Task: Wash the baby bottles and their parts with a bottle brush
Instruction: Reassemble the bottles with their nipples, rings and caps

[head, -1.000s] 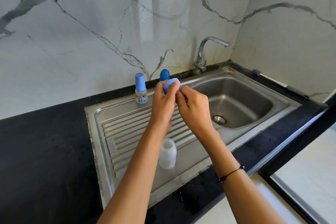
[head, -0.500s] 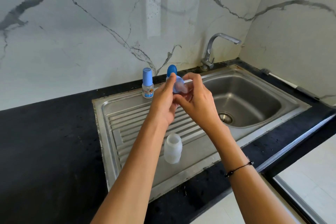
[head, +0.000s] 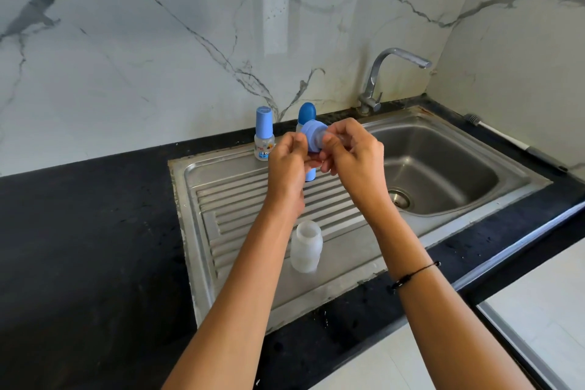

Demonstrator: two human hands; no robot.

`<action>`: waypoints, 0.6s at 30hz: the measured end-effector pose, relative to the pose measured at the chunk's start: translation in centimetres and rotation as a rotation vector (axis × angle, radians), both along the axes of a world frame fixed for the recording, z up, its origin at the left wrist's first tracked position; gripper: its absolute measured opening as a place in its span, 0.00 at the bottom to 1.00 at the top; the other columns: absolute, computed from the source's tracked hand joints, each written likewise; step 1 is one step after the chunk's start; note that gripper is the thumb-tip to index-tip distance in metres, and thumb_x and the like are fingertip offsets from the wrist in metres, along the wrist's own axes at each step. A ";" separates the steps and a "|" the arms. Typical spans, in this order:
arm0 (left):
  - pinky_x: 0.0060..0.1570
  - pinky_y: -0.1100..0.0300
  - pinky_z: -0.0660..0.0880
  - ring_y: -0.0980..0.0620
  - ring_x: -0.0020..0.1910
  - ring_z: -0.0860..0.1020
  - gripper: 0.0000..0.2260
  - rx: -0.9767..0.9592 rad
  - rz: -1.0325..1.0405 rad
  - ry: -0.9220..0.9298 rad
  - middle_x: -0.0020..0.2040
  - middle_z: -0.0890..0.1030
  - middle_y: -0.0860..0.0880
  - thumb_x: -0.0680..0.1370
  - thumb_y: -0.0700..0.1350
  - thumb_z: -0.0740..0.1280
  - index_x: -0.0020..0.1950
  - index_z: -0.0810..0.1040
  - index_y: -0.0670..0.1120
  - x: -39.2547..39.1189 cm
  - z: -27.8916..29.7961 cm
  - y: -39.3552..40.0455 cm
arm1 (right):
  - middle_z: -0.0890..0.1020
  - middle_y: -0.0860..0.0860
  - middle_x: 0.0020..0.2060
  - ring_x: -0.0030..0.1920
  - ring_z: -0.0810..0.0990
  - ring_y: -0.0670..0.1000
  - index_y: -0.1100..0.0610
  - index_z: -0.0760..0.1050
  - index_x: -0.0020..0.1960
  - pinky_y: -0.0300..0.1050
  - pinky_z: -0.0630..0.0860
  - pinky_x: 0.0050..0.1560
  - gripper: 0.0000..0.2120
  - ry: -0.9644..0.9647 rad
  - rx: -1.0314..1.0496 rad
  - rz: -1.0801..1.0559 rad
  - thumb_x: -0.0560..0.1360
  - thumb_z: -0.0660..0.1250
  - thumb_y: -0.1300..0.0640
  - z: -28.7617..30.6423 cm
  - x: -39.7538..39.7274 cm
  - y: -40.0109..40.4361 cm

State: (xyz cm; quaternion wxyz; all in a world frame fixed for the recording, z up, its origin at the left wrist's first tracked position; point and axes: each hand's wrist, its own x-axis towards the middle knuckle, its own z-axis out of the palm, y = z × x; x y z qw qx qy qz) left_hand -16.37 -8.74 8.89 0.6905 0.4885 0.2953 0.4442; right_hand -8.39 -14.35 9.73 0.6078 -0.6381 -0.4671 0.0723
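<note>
Above the ribbed drainboard (head: 240,199) both hands meet on a blue bottle collar (head: 311,136). My left hand (head: 288,165) grips the collar, with a blue cap (head: 311,175) showing under its fingers. My right hand (head: 351,152) pinches the clear nipple (head: 330,135) that sticks out of the collar. An open, frosted bottle body (head: 306,245) stands upright on the drainboard between my forearms. A small capped baby bottle (head: 264,133) stands at the drainboard's back edge. Behind my hands a second bottle with a darker blue cap (head: 306,112) is mostly hidden.
The steel sink basin (head: 443,168) with its drain lies to the right, under a closed tap (head: 389,79). A bottle brush (head: 512,144) lies on the black counter (head: 79,247) along the right wall. Marble walls rise behind.
The collar has turned in my hands, and the clear nipple now sticks out toward my right fingers. The view has shifted slightly left.
</note>
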 end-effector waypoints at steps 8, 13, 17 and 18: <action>0.45 0.54 0.76 0.48 0.42 0.79 0.12 -0.042 -0.043 0.011 0.45 0.81 0.41 0.83 0.50 0.57 0.50 0.77 0.45 -0.4 0.0 0.6 | 0.79 0.54 0.38 0.38 0.79 0.49 0.54 0.69 0.60 0.44 0.78 0.42 0.17 -0.320 -0.166 0.037 0.74 0.68 0.60 0.2 0.4 -0.4; 0.53 0.56 0.76 0.49 0.50 0.79 0.10 0.001 -0.140 -0.069 0.50 0.81 0.44 0.82 0.46 0.57 0.54 0.77 0.45 -0.4 0.1 0.1 | 0.82 0.54 0.39 0.39 0.82 0.49 0.61 0.73 0.52 0.42 0.79 0.39 0.08 -0.256 -0.004 -0.082 0.75 0.68 0.59 0.1 0.0 0.0; 0.41 0.58 0.78 0.50 0.41 0.80 0.11 0.031 -0.128 -0.126 0.42 0.81 0.43 0.82 0.43 0.57 0.52 0.78 0.39 -0.6 0.0 0.2 | 0.79 0.50 0.31 0.28 0.78 0.47 0.59 0.72 0.44 0.43 0.76 0.30 0.04 -0.009 -0.011 -0.002 0.77 0.65 0.60 0.1 -0.4 0.1; 0.35 0.58 0.76 0.51 0.35 0.79 0.12 0.041 -0.120 -0.129 0.37 0.80 0.44 0.82 0.43 0.57 0.50 0.78 0.39 -0.5 0.1 0.0 | 0.77 0.51 0.27 0.25 0.75 0.48 0.59 0.71 0.42 0.43 0.74 0.27 0.06 0.160 0.005 0.053 0.78 0.64 0.61 0.2 -0.5 0.1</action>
